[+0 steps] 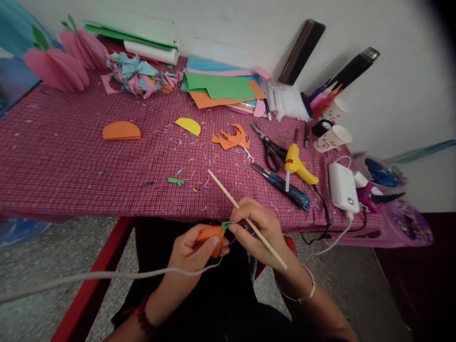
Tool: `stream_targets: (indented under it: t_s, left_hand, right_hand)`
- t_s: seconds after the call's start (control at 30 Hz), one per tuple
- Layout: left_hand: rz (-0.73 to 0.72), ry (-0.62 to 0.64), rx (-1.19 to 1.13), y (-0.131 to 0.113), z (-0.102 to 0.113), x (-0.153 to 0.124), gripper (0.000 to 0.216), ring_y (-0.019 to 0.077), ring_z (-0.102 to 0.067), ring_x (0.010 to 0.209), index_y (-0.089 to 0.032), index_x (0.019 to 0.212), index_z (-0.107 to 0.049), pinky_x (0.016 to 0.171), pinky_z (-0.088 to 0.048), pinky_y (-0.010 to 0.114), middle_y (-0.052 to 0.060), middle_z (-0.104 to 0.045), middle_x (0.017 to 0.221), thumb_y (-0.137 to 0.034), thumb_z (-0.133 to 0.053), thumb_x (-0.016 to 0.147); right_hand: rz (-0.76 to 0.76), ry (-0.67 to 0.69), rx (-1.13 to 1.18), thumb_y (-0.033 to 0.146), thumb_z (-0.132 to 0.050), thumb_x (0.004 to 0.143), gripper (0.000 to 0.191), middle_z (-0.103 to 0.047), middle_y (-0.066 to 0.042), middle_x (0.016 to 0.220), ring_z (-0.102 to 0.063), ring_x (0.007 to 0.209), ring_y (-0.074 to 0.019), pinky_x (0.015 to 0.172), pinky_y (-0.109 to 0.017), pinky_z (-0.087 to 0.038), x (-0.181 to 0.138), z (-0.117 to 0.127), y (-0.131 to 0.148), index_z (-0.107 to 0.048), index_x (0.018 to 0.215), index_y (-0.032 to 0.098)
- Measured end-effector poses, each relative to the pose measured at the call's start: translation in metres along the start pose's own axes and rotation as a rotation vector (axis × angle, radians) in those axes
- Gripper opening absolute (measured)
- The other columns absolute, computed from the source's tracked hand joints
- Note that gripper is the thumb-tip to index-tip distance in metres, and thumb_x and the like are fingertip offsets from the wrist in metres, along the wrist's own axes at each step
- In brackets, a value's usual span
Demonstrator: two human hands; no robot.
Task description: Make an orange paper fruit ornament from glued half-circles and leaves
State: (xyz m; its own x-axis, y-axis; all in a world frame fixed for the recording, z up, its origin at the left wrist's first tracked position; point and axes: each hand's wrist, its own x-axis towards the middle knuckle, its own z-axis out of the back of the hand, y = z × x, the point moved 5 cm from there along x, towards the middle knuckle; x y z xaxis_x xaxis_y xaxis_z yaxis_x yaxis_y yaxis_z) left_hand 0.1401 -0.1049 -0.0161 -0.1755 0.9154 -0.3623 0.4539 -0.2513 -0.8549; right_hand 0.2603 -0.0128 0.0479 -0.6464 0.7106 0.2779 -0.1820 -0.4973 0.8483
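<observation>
My left hand (194, 249) is closed around a folded orange paper piece (213, 232) in front of the table's near edge. Thumb and fingers of my right hand (260, 230) pinch a small green paper strip (227, 225) at the top of the orange piece. The same right hand also carries a thin wooden stick (224, 190), lying slantwise across it. On the tabletop beyond are a folded orange half-circle (121, 130), a yellow half-circle (188, 126) and a green paper scrap (175, 181).
A yellow glue gun (301, 166), black scissors (270, 149) and a blue utility knife (285, 187) lie at right, near a white power bank (342, 186) and paper cups (333, 138). Coloured paper sheets (221, 88) and pink paper pumpkins (57, 69) are at the back. A white cable (142, 273) crosses my left wrist.
</observation>
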Motion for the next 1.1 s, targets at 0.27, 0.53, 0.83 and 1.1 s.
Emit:
stream_targets:
  t_s: [0.27,0.53,0.83,1.1]
  left_hand:
    - [0.029,-0.017,-0.018,-0.002,-0.002,0.000,0.010,0.0163,-0.072,0.065,-0.018,0.084,-0.072,0.065,-0.058,0.026,0.004,-0.076,0.074,-0.026,-0.073,0.078]
    - [0.109,0.063,-0.219,0.007,-0.005,-0.001,0.011,0.0135,-0.069,0.062,-0.018,0.085,-0.070,0.064,-0.056,0.024,0.002,-0.074,0.074,-0.028,-0.071,0.081]
    - [0.299,0.533,-0.573,-0.019,-0.047,0.009,0.022,0.0130,-0.063,0.044,-0.017,0.073,-0.062,0.044,-0.051,0.020,0.002,-0.065,0.057,-0.037,-0.065,0.082]
    - [0.389,0.670,-0.478,-0.023,-0.057,0.007,0.031,0.0174,-0.067,0.049,-0.018,0.075,-0.065,0.045,-0.054,0.024,0.006,-0.069,0.063,-0.048,-0.063,0.083]
  right_hand:
    - [-0.011,-0.007,0.002,0.013,-0.064,0.084,0.012,-0.056,0.002,0.075,-0.052,0.070,-0.0129,0.066,-0.030,-0.043,0.001,-0.001,0.000,-0.057,0.080,0.022]
    - [-0.034,-0.003,0.082,0.024,-0.060,0.089,0.001,-0.057,0.000,0.080,-0.054,0.073,-0.0148,0.066,-0.032,-0.044,-0.002,0.005,-0.002,-0.060,0.090,0.024]
    - [-0.102,0.123,0.367,0.041,-0.048,0.096,0.025,-0.061,-0.005,0.094,-0.059,0.090,-0.0183,0.079,-0.035,-0.049,0.010,0.001,-0.006,-0.064,0.105,0.024]
    - [-0.063,0.160,0.569,0.034,-0.064,0.087,0.015,-0.061,-0.004,0.092,-0.061,0.087,-0.0164,0.076,-0.033,-0.050,0.014,0.002,0.002,-0.062,0.081,0.020]
